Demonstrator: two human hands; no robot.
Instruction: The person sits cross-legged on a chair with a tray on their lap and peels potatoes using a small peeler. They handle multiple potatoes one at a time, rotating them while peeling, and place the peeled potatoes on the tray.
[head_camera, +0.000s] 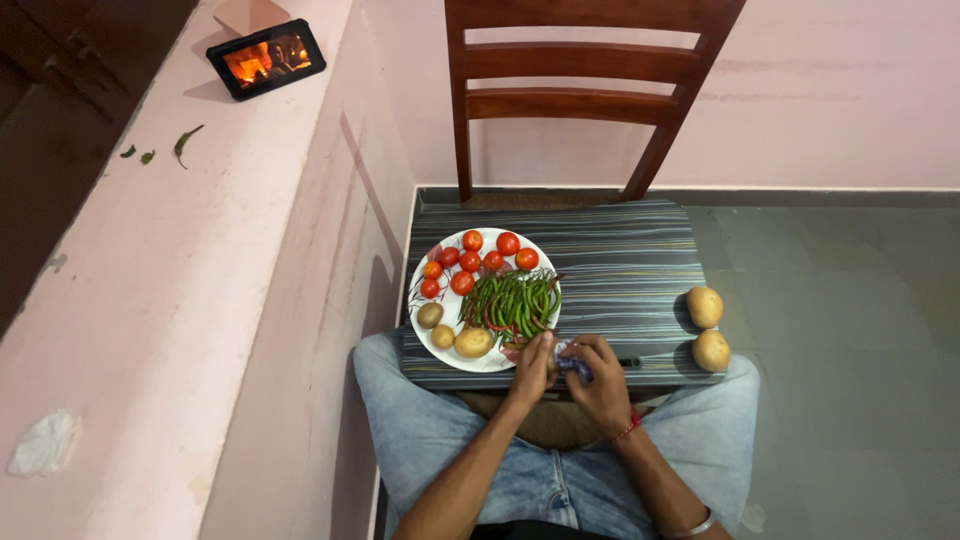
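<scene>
My left hand (531, 365) and my right hand (600, 375) meet at the near edge of a striped board (630, 270), just beside a white plate (437, 285). The left hand grips a potato, mostly hidden between the fingers. In the right hand is a small blue-handled tool (574, 366) pressed against that potato. The plate holds several red tomatoes (470, 262), a pile of green chillies (515, 303) and three small potatoes (473, 342).
Two more potatoes (706, 307) lie at the board's right edge. A wooden chair (585, 90) stands behind the board against a pink wall. A lit tablet (266, 58) sits on the pink ledge (170, 260) at left. My legs in jeans (440, 440) are below.
</scene>
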